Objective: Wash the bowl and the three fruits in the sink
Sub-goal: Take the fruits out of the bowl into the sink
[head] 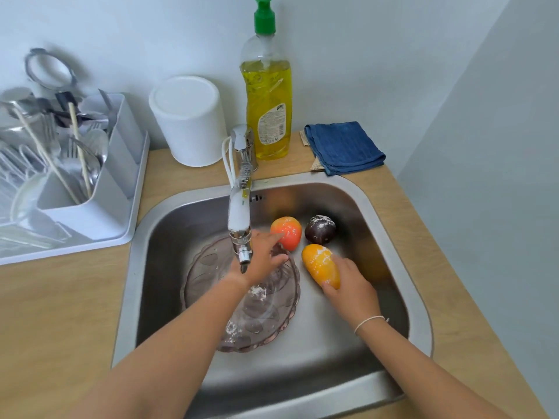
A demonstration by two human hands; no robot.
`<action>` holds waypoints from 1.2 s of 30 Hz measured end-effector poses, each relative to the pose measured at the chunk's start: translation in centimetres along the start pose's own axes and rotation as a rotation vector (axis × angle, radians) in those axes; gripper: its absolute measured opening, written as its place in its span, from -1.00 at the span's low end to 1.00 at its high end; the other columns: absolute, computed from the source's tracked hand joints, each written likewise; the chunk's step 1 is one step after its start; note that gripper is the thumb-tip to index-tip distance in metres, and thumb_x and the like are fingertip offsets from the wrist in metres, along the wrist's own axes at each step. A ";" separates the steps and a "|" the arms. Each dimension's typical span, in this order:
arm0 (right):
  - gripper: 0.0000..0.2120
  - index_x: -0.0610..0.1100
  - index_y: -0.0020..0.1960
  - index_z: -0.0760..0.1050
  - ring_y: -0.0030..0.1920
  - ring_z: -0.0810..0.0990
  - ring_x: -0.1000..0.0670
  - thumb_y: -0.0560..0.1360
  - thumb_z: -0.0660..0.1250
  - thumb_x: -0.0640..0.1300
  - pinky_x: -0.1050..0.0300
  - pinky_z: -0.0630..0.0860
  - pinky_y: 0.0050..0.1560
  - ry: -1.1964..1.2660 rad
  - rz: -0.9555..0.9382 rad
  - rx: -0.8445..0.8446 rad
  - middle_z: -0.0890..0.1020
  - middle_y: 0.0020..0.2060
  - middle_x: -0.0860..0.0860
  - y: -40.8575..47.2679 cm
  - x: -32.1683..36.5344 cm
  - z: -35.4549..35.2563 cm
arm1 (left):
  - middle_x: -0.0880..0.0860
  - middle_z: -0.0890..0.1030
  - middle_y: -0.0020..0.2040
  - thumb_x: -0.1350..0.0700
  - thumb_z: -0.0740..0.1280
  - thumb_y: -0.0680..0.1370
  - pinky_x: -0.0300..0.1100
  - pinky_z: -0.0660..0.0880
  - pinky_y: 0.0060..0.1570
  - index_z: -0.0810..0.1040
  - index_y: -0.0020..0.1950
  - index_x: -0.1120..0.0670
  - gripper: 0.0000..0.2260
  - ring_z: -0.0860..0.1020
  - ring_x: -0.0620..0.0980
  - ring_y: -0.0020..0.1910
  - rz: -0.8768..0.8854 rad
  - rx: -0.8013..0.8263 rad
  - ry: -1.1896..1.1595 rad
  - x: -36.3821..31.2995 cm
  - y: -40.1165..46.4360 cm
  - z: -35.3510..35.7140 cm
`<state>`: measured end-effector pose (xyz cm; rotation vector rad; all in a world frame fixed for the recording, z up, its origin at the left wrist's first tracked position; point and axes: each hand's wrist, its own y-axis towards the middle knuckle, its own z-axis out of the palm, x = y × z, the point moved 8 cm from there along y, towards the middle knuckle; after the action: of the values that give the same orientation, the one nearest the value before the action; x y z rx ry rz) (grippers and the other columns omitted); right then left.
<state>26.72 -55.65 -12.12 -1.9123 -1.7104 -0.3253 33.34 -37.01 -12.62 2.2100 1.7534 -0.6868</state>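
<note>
A clear pinkish glass bowl (266,309) lies in the steel sink (390,225), with white specks on it. Behind it sit three fruits dusted with white: a red-orange one (289,235), a dark purple one (320,228) and a yellow-orange one (320,264). My left hand (260,261) reaches over the bowl under the tap, fingers stretched out, fingertips touching the red-orange fruit. My right hand (351,288) grips the yellow-orange fruit from its near side. No water is visible at the tap's spout.
The tap (240,213) hangs over the sink's back left. On the wooden counter stand a yellow dish-soap bottle (267,95), a white container (189,119) and a folded blue cloth (343,146). A white drying rack with cutlery (90,182) fills the left.
</note>
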 end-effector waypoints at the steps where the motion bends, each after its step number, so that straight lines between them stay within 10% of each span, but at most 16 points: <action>1: -0.48 -0.05 0.39 0.25 0.22 0.47 -0.13 0.48 0.30 -0.02 0.03 0.46 0.04 0.016 -0.020 -0.004 0.35 0.35 -0.01 -0.1 0.4 0.2 | 0.01 0.50 0.30 -0.11 0.34 0.48 -0.13 0.25 0.32 0.39 0.38 -0.04 -0.51 0.41 0.01 0.30 -0.045 -0.034 -0.057 1.2 -0.7 -0.7; 7: -0.47 -0.12 0.37 0.33 0.33 0.38 -0.03 0.45 0.37 -0.06 0.17 0.31 0.25 0.187 -0.116 0.012 0.44 0.32 -0.04 -0.6 3.5 2.4 | 0.08 0.60 0.11 -0.05 0.34 0.49 0.09 0.46 0.17 0.55 0.13 0.06 -0.72 0.52 0.13 0.13 -0.253 -0.177 -0.126 5.6 -5.2 -4.3; 18: -0.41 -0.13 0.42 0.26 0.39 0.31 -0.05 0.45 0.37 -0.11 0.13 0.24 0.38 0.252 -0.154 0.124 0.36 0.37 -0.09 0.4 4.8 5.7 | 0.07 0.25 0.48 0.03 0.32 0.53 -0.04 0.14 0.42 0.29 0.46 0.00 -0.50 0.18 0.10 0.45 -0.508 -0.160 -0.171 11.0 -10.9 -4.3; 36: -0.50 -0.10 0.42 0.28 0.41 0.29 -0.01 0.50 0.28 -0.16 0.18 0.23 0.36 0.185 -0.229 0.084 0.35 0.40 -0.01 1.6 4.5 6.1 | 0.19 0.40 0.30 0.43 0.09 0.50 -0.25 0.28 0.25 0.27 0.46 0.08 -0.45 0.41 0.13 0.27 -0.617 -0.221 -0.320 13.4 -11.7 -2.8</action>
<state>27.95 -48.63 -15.14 -1.5773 -1.7894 -0.4923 24.97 -21.31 -15.67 1.3179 2.2039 -0.8560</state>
